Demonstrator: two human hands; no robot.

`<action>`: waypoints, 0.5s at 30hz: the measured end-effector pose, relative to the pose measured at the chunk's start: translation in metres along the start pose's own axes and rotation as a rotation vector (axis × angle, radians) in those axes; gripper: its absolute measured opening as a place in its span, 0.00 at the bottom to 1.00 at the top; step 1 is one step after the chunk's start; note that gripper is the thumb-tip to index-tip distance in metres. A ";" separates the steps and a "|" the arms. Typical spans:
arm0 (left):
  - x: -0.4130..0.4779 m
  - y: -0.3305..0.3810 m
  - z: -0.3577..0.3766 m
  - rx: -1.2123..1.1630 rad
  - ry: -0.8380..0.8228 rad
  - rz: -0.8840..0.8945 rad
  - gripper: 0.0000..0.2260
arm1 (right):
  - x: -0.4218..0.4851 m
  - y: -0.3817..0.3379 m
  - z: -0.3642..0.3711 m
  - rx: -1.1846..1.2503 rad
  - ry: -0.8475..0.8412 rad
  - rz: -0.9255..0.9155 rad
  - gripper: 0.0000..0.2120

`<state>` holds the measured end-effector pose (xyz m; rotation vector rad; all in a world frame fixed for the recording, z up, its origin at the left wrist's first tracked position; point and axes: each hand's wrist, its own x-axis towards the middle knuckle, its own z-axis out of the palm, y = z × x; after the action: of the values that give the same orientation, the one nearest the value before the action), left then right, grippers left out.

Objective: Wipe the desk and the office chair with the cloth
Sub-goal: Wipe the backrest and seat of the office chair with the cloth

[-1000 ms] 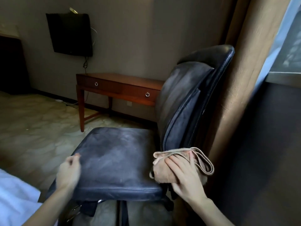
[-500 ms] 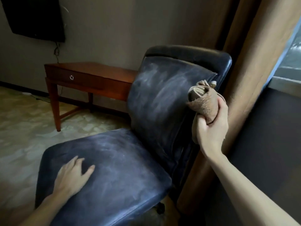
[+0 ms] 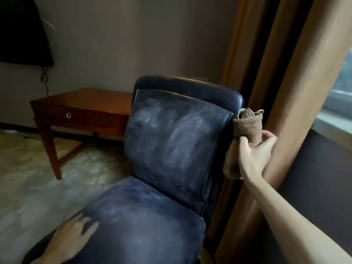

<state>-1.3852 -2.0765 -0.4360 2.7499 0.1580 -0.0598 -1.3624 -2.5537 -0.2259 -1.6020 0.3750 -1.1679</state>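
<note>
Head view: right hand (image 3: 249, 155) clutches the cloth (image 3: 247, 126) beside the upper right edge of the office chair (image 3: 171, 145), ready to wipe, while left hand (image 3: 70, 239) presses flat on its seat (image 3: 137, 225), probably steadying it.

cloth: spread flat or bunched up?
Bunched. The right hand grips the cloth as a wad, folded loops poking out above the fist, at the edge of the chair. Whether it touches the chair: cannot tell.

Single wide-angle head cam, looking forward and down. It's sitting close over the office chair (image 3: 171, 149), which is filling mid-frame; left hand (image 3: 70, 239) is showing at the bottom edge, right hand (image 3: 251, 155) at right, desk (image 3: 85, 101) farther back left.
</note>
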 end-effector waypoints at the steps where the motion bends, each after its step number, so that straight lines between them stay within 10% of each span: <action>1: 0.010 0.014 -0.019 -0.008 0.017 0.019 0.20 | 0.003 0.000 0.008 0.033 0.002 0.003 0.20; 9: 0.100 0.270 -0.173 -0.019 0.488 0.616 0.19 | 0.002 0.050 0.061 0.169 -0.062 0.112 0.17; 15: 0.157 0.451 -0.199 0.111 0.521 0.884 0.25 | 0.016 0.068 0.072 0.253 -0.050 0.080 0.18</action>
<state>-1.1723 -2.3999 -0.0927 2.6199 -0.9352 0.8923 -1.2741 -2.5504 -0.2735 -1.3814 0.2452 -1.0673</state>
